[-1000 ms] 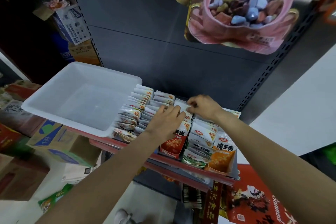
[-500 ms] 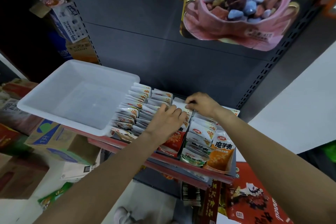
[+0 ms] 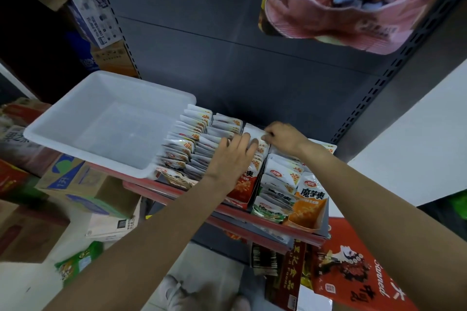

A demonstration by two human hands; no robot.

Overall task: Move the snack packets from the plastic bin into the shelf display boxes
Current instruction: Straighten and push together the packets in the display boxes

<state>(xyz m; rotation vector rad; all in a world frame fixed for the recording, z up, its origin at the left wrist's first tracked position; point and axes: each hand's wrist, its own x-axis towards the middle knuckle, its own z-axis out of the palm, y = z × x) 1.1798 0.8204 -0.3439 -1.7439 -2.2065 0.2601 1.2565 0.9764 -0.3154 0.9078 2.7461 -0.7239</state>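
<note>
Snack packets (image 3: pixel 252 149) under flat left hand (image 3: pixel 231 156); right hand (image 3: pixel 283 137) pinches one.

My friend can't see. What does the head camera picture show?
Two hands tidy rows of snack packets in display boxes on a shop shelf. The left hand rests flat on the packets; the right hand pinches one at the back. The white bin beside them looks empty.

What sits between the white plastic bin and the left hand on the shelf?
In the head view, rows of upright snack packets in display boxes fill the stretch between the white plastic bin and the left hand, which rests on them.
</note>
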